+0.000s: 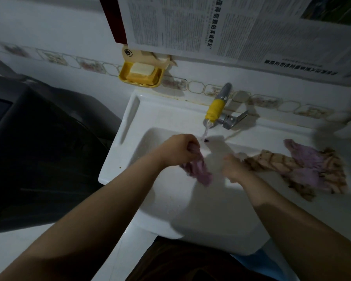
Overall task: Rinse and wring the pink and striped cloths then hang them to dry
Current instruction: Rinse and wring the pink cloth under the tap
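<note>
My left hand grips the top of a pink cloth, which hangs down into the white sink just left of the running water. My right hand is blurred and sits to the right of that cloth over the basin; its fingers cannot be made out. A brown striped cloth and another pink cloth lie bunched together on the sink's right ledge. Water pours from the tap, which has a yellow sleeve.
A yellow soap holder with a bar of soap hangs on the tiled wall above the sink's back left. Newspaper covers the wall above. A dark machine stands to the left of the sink.
</note>
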### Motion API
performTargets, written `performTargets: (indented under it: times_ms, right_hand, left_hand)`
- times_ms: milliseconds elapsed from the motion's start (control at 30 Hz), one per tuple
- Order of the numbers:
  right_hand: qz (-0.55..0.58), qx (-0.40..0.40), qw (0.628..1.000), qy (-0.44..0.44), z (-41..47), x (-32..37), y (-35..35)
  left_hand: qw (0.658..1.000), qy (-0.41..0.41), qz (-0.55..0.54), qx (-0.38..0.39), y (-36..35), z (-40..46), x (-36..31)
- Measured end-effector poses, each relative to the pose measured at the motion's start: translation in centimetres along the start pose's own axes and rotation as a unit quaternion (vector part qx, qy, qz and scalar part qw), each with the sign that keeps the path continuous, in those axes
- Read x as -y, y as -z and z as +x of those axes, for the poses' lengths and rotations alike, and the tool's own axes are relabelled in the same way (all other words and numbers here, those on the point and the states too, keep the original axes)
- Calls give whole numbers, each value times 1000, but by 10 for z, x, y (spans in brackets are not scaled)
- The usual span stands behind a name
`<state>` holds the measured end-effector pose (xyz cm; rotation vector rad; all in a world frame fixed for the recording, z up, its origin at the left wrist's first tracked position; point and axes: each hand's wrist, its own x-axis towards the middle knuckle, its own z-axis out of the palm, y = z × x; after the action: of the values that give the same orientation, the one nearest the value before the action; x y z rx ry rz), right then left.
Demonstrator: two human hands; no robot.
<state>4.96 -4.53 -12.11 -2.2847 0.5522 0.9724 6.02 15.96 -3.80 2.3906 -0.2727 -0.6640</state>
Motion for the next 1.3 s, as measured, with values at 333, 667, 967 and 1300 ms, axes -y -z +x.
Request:
performTargets:
  times_ms: [333, 667, 967, 1300]
  right_hand:
    - [113, 224, 957, 145, -43, 29, -41]
    - [-95, 226, 957, 158, -39, 27, -41]
    - [-94, 214, 966, 111, -24, 8, -7]
    - [234, 90, 964, 88, -17, 64, 45]
  left_hand:
    - [919, -146, 356, 89, 3, -8, -84]
    - [901, -130, 362, 199, 21, -12, -114]
    - [967, -44, 222, 120, 39, -5, -5]
    - [993, 76, -76, 51, -11, -7, 58]
